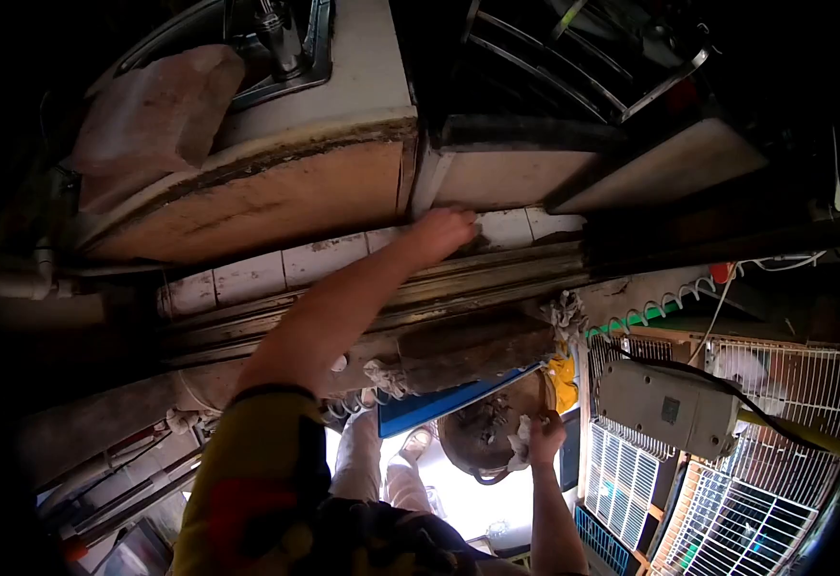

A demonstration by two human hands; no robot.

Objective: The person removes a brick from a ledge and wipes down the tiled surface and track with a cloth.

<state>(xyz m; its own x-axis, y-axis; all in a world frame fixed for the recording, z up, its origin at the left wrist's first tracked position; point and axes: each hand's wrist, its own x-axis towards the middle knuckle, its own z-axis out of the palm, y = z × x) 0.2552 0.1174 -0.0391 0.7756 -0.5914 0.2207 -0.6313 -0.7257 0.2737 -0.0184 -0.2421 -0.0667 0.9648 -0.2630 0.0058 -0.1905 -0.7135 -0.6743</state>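
My left hand (447, 233) reaches up to a row of white tiles (329, 259) below the counter. Its fingers are curled down against the tile strip, and whatever they may hold is hidden. Lower down, my right hand (546, 439) is closed at the rim of a round dark basin (468, 437), which has a loop handle and dark bits of debris inside. A crumpled white piece of paper or cloth (520, 444) lies against the rim beside my right fingers.
A worn wooden beam (496, 346) runs between my arms. Overhead are a counter with a stained wooden panel (276, 197), a pinkish stone block (156, 110) and a tap (281, 38). Wire cages (746, 461) and a grey box with a cable (669, 408) stand right.
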